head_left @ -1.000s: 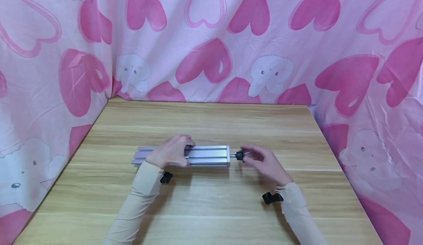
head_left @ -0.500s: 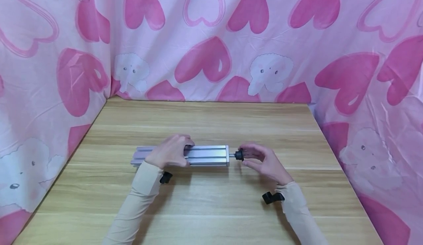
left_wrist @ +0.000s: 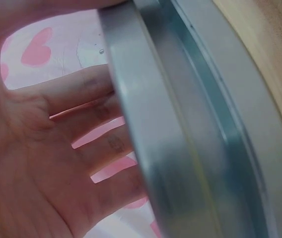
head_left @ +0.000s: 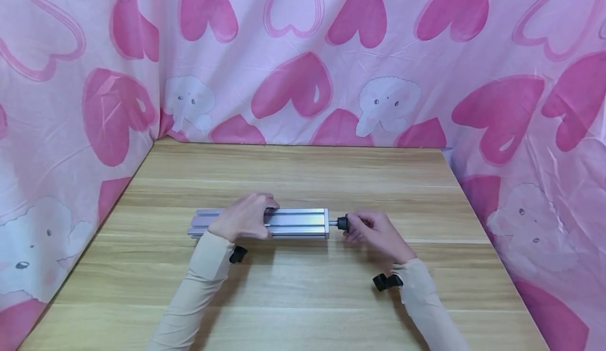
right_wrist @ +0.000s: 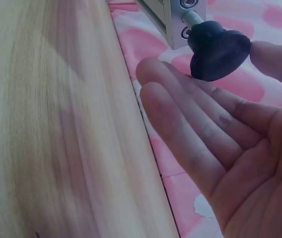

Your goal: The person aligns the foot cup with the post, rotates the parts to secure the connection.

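An aluminium profile (head_left: 300,223) with grooved sides lies crosswise on the wooden table. My left hand (head_left: 248,217) grips it left of its middle; in the left wrist view, the thumb and fingers reach round the metal profile (left_wrist: 146,94). From the profile's right end sticks a threaded rod carrying a black levelling foot (head_left: 342,223). At that foot, the thumb and fingertips of my right hand (head_left: 376,233) pinch the outer end. The right wrist view has the thumb against the rim of the levelling foot (right_wrist: 220,54); the index finger's contact is hidden there.
The wooden table (head_left: 293,303) extends around the profile on all sides. Pink heart-patterned cloth (head_left: 293,93) hangs along its back and both sides. A black mount (head_left: 387,282) sits at the right wrist, another black mount (head_left: 238,254) at the left.
My right fingers, spread around the foot before, have drawn together at its outer end, and the wrist has turned slightly. My left hand and the profile stay in place.
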A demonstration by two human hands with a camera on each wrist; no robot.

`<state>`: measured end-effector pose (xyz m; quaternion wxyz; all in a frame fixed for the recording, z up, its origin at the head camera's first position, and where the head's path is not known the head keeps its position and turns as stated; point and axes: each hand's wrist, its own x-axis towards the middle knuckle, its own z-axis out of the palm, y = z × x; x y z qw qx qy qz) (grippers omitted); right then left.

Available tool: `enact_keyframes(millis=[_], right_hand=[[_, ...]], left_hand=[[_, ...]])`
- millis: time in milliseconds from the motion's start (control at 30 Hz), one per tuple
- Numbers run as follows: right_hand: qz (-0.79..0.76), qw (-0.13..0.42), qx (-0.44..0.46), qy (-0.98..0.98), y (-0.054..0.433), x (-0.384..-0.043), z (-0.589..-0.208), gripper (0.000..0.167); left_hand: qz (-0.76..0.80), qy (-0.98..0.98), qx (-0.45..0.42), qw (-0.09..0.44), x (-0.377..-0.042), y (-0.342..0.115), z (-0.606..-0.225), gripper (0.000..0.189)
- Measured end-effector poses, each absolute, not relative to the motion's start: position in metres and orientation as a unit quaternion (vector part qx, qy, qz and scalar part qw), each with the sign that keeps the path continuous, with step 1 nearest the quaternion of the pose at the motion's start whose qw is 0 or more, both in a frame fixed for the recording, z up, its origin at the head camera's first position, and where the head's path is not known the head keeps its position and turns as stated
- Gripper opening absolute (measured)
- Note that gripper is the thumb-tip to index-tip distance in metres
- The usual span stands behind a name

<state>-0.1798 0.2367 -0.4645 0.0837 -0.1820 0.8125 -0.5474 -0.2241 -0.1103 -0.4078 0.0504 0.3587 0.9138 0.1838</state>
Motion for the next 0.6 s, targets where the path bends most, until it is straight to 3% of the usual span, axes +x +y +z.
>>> enact_keyframes(millis=[233, 400, 600], right_hand=[[-0.52, 0.074, -0.173, 0.833, 0.2396, -0.1774, -0.4635, 0.034], [-0.544, 0.049, -0.209, 0.811, 0.2415, -0.1752, -0.4652, 0.057], [-0.551, 0.033, -0.222, 0.804, 0.2441, -0.1753, -0.4659, 0.055]], left_hand=[[0.193, 0.91, 0.364, 0.048, -0.2235, -0.1114, -0.4076, 0.033], [0.19, 0.91, 0.364, 0.051, -0.2242, -0.112, -0.407, 0.028], [0.187, 0.911, 0.363, 0.054, -0.2253, -0.1114, -0.4064, 0.033]])
